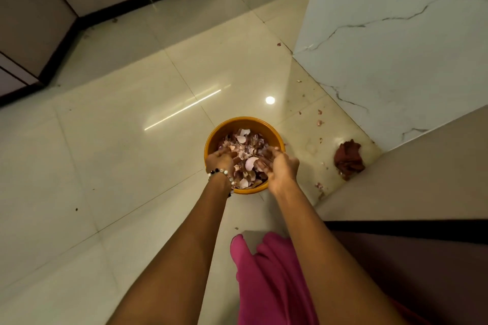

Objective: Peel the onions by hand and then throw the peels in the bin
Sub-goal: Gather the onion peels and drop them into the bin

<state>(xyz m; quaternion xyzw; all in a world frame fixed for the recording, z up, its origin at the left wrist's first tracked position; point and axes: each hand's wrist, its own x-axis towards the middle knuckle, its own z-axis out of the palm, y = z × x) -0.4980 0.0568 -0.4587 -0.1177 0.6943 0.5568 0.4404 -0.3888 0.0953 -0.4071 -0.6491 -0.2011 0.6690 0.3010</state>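
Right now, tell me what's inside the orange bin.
The orange bin is heaped with onion peels. The left hand and right hand reach in, covering some peels. Anything beneath the heap is hidden.

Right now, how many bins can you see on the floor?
1: an orange bin on the tiled floor, full of onion peels, with both hands reaching in. Others may be out of view.

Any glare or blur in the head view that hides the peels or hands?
Head view: ceiling-light glare, a round spot and a streak, on the floor tiles beyond the orange bin, not over the peels; left hand and right hand slightly soft; wide-angle bending at the edges.
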